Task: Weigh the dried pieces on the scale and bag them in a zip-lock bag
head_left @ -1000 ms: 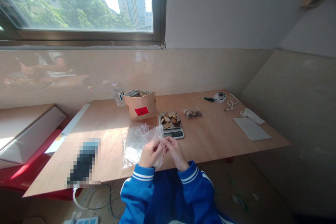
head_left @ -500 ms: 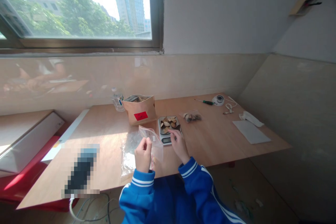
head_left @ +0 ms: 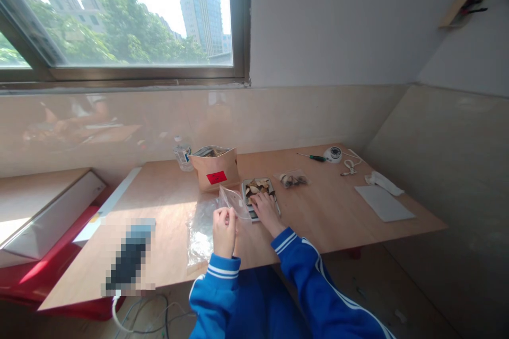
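My left hand (head_left: 225, 230) is closed on a small clear zip bag (head_left: 237, 204), whose mouth tilts toward the scale. My right hand (head_left: 265, 209) reaches over the front of a small scale (head_left: 254, 217), fingers bent on the dried brown slices (head_left: 257, 187) in its tray; whether a slice is between the fingertips is too small to tell. Behind the zip bag stands an open kraft pouch (head_left: 227, 177) with a red label. Flat on the table under and left of my left hand is larger clear plastic (head_left: 201, 233).
Right of the scale lies a filled clear bag (head_left: 293, 179). Farther right are a screwdriver (head_left: 317, 158), a white camera (head_left: 333, 154), a cable and white paper (head_left: 385, 203). A bottle (head_left: 183, 154) stands behind; a blurred-out dark object (head_left: 130, 254) lies at left.
My right hand has lowered onto the slices in the tray. My left hand has brought the small bag closer to the scale. The view has shifted slightly.
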Demonstrator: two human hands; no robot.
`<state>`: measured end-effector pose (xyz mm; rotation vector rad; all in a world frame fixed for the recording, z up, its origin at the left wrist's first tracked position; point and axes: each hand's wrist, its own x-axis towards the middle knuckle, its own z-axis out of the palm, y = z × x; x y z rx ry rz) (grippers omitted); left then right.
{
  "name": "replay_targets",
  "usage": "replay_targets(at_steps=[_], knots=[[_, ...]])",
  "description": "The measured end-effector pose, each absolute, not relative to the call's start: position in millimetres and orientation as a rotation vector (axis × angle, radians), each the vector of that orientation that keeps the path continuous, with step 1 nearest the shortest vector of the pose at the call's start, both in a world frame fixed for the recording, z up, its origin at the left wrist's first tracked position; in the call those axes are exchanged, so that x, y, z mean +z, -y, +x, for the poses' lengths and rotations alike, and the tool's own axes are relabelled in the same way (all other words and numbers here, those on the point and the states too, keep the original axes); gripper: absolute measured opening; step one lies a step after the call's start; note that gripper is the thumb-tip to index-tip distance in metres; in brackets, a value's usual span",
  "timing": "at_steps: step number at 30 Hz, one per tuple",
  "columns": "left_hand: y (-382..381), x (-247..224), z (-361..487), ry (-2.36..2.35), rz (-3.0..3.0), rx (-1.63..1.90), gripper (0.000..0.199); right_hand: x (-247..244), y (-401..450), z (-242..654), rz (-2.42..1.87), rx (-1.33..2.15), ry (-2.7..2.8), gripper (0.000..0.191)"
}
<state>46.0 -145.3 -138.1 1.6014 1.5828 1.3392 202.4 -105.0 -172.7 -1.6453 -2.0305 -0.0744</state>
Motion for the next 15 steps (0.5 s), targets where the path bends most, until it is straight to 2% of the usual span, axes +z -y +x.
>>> replay_targets(at_steps=[3, 10, 15], knots=[[145, -142, 46, -1.619, 1.538, 1.431, 0.036, -173, 101, 205, -1.62, -0.087, 2.057, 0.022], [147, -141, 49, -1.619, 1.545, 1.373, 0.036, -177, 91, 214, -1.57, 0.036, 1.848, 0.029], [147, -146, 51, -1.596, 1.549, 1.377, 0.034, -147, 97, 225, -1.366, 0.178, 1.663, 0.028]])
